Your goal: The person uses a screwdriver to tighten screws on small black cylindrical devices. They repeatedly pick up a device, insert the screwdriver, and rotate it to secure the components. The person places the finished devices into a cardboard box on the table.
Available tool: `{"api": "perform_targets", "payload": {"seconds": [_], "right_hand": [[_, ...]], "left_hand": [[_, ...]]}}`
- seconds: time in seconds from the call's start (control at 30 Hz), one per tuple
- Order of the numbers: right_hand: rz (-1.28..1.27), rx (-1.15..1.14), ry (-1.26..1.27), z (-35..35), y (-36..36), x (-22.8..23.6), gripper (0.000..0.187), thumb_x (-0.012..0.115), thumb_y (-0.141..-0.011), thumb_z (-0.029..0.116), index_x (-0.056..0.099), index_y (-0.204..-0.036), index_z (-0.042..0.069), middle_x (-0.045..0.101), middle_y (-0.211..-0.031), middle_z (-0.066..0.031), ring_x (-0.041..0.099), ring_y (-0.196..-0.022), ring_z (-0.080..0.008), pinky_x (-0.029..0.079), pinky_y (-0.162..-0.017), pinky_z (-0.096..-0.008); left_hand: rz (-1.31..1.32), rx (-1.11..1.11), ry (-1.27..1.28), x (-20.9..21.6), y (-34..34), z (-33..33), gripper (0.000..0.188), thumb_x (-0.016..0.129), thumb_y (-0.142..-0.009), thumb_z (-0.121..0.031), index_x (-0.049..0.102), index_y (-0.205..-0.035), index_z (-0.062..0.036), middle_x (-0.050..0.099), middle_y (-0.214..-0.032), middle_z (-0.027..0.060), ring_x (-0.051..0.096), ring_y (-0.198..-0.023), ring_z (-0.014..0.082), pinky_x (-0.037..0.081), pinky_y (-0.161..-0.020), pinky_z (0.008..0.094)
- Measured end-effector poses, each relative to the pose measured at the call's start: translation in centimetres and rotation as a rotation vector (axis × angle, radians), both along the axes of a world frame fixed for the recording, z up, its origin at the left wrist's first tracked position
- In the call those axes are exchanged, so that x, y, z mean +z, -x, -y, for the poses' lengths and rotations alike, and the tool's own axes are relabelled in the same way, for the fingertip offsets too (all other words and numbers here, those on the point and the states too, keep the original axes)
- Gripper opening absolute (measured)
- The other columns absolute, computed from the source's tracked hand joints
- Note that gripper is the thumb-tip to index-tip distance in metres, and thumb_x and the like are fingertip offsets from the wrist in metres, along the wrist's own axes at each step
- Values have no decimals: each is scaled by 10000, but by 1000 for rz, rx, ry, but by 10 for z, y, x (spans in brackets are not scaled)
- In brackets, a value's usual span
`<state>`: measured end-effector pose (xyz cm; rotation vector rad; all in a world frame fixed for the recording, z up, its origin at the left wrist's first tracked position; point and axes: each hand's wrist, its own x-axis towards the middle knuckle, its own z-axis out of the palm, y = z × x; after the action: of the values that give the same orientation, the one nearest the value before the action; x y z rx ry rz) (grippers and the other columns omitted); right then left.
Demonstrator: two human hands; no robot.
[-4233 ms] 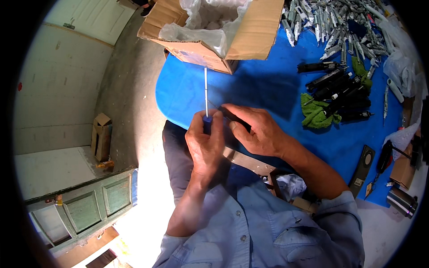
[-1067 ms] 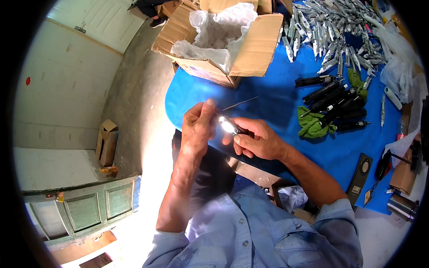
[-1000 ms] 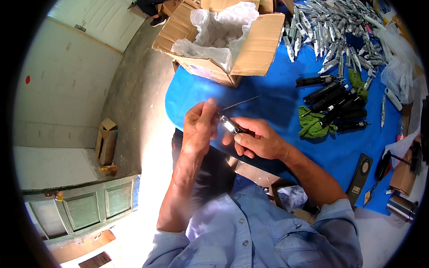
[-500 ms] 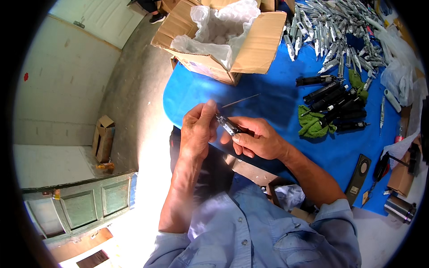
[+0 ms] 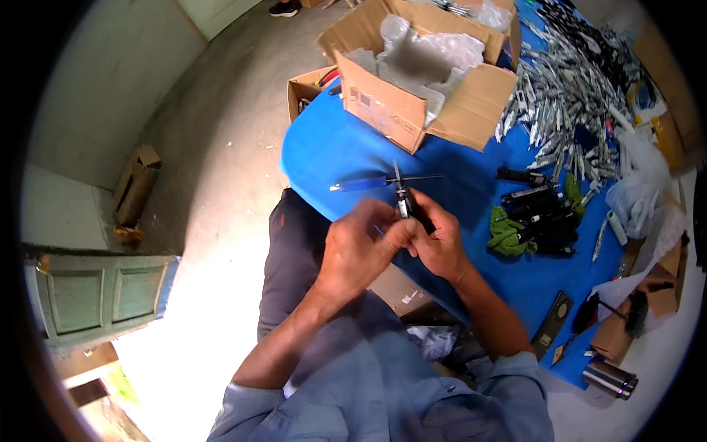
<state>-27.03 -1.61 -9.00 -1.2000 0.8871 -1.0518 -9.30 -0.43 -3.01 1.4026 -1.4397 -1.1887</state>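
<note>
My right hand grips a slim black tool with pale metal parts, with a thin metal piece pointing away from me. My left hand is closed against its near left side, thumb touching it beside my right thumb. The left fingers are partly blurred, and the tool's lower end is hidden between the hands. Just beyond lies a screwdriver with a translucent blue handle on the blue table, its thin shaft pointing right.
An open cardboard box with clear plastic inside stands at the back. To the right are many grey pen-like parts, black cylindrical tools on a green cloth, a flat dark bar and a steel cylinder.
My left hand has come in from the tool's far tip to its near side beside my right hand. The tool now points away from me, and the screwdriver's blue handle shows. The view has shifted.
</note>
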Motion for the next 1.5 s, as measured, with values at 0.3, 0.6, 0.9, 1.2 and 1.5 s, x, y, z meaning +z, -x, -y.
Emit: {"api": "perform_targets", "payload": {"seconds": [0.3,0.6,0.9,1.2,1.5], "right_hand": [[-341,-35,227,-3,-8,5,459,651,-1009,65,573,-1449,-43,694,-1295,-162,670,-1161,-217,534,-1003,-351],[-76,77,-59,-14,-26,45,424,581,-1056,144,582,-1441,-34,680,-1018,-62,564,-744,-95,473,-665,-252],[104,-13,-164,-38,-65,52,426,597,-1094,230,599,-1425,-38,661,-1028,-44,522,-679,-78,424,-575,-229],[255,-89,-132,-41,-93,62,443,559,-1115,293,592,-1440,-6,661,-1136,-52,609,-1004,-139,489,-637,-251],[319,-28,-243,-50,-112,69,438,525,-1112,259,564,-1455,-12,669,-1136,-81,622,-958,-154,505,-629,-273]], "left_hand": [[-72,63,23,-26,-4,-4,249,784,-962,-212,709,-999,23,733,-820,66,632,-727,94,531,-674,283],[-383,-16,-48,-14,-34,-15,229,757,-1019,-226,701,-961,-12,685,-789,1,569,-730,54,474,-635,253],[-256,-120,-123,13,-74,-34,245,733,-1016,-200,687,-963,35,798,-862,116,722,-752,124,551,-704,296],[-333,-51,-82,4,-102,-69,206,779,-972,-183,706,-899,-4,592,-689,2,527,-662,67,444,-590,298],[-481,1,-95,-15,-130,-84,192,753,-1021,-181,661,-932,-38,629,-788,-36,572,-666,41,467,-600,227]]}}
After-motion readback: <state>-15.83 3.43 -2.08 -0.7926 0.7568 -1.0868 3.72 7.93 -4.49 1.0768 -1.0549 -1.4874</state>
